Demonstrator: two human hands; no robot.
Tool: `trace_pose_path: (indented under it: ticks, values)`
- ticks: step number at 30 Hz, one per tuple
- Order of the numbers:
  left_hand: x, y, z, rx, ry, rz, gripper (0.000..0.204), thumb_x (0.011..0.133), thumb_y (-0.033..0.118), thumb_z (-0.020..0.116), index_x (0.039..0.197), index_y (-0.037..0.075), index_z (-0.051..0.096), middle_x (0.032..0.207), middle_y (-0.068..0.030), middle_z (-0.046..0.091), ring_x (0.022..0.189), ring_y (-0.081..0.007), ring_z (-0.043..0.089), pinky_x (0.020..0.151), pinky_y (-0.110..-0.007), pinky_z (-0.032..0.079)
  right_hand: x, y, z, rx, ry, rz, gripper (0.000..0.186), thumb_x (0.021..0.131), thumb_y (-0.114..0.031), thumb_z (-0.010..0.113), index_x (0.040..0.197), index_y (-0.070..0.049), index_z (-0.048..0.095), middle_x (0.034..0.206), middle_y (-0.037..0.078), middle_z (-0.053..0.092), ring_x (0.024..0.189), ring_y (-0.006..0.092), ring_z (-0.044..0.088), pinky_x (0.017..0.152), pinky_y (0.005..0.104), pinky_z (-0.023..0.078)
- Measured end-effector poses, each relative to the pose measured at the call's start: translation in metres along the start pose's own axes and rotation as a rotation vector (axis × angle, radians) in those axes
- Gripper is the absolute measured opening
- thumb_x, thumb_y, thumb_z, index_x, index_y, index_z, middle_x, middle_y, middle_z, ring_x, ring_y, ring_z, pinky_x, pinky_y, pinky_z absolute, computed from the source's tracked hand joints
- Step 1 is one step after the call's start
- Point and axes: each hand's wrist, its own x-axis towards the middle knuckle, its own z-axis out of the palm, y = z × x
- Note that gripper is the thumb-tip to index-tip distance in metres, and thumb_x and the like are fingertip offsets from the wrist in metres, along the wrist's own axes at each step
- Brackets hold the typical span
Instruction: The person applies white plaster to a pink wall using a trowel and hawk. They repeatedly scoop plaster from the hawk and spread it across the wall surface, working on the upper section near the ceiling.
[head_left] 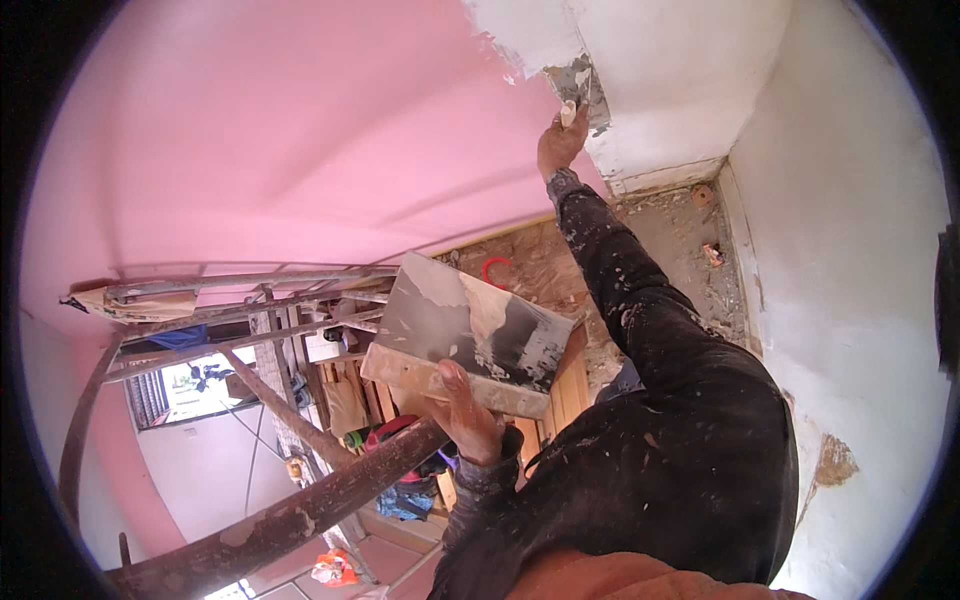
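My right hand (562, 143) reaches up and away to the wall, closed around the pale handle of a plastering trowel (590, 88). The trowel's grey blade, smeared with white plaster, lies against the wall where pink paint meets a white coat. Nearer to me, my left hand (467, 415) grips the near edge of a boxy rectangular plaster hawk (440, 315), thumb on top and fingers hidden beneath. A dark top and a pale wet-looking patch of plaster show on the hawk, which tilts. My dark sleeves are spotted with white.
Scaffold poles (290, 500) cross the lower left close to my left hand. A pink wall (300, 130) rises ahead, and a white wall (840, 230) stands at the right. Below lies a dirty floor (690, 260) with a red curved object (496, 272). Clothes and bags hang lower left.
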Motion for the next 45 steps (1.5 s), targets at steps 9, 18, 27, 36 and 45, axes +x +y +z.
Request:
trace_pose_path:
  ticks: [9,18,27,36,45]
  values:
    - [-0.004,-0.005,-0.008,-0.077,-0.005,-0.283,0.041,0.099,0.019,0.049,0.13,-0.008,0.042,0.12,-0.0264,0.048,0.104,-0.0407,0.052,0.094,-0.049,0.041,-0.021,0.005,0.096,-0.181,0.153,-0.104,0.064,0.086,-0.005,0.058,0.141,0.01,0.03,0.145,0.029,0.032,0.138,0.043,0.026,0.115,0.046,0.022]
    - [0.001,-0.02,-0.021,0.519,-0.143,0.363,0.057,0.088,0.014,0.058,0.138,-0.008,0.039,0.129,-0.0294,0.05,0.117,-0.0449,0.05,0.102,-0.048,0.037,-0.142,0.036,-0.022,0.142,-0.568,0.303,0.047,0.088,-0.007,0.058,0.133,-0.003,0.049,0.113,0.018,0.063,0.097,0.0284,0.063,0.084,0.0363,0.05]
    - [0.026,0.024,0.0,-0.181,-0.17,-0.097,0.041,0.094,0.02,0.052,0.127,-0.003,0.053,0.117,-0.015,0.061,0.1,-0.0232,0.055,0.088,-0.033,0.041,-0.034,-0.15,-0.237,-0.223,-1.217,0.12,0.037,0.089,-0.003,0.06,0.126,-0.005,0.057,0.116,0.008,0.063,0.105,0.018,0.059,0.094,0.0344,0.046]
    - [0.05,0.078,0.034,-0.301,-0.348,-0.098,0.046,0.095,0.04,0.057,0.105,-0.005,0.061,0.08,-0.0086,0.063,0.073,-0.0144,0.055,0.065,-0.032,0.045,-0.037,-0.233,-0.253,-0.159,-1.291,-0.674,0.048,0.081,-0.007,0.068,0.128,-0.009,0.059,0.124,0.013,0.06,0.116,0.0315,0.053,0.099,0.04,0.042]
    - [0.087,0.112,0.061,0.076,-0.265,0.188,0.043,0.092,0.038,0.059,0.099,-0.004,0.061,0.069,-0.0204,0.063,0.07,-0.0343,0.068,0.059,-0.04,0.049,-0.054,-0.172,-0.285,-0.098,-1.473,-0.521,0.047,0.081,-0.013,0.071,0.126,-0.011,0.06,0.122,0.012,0.062,0.11,0.0324,0.056,0.096,0.0405,0.044]
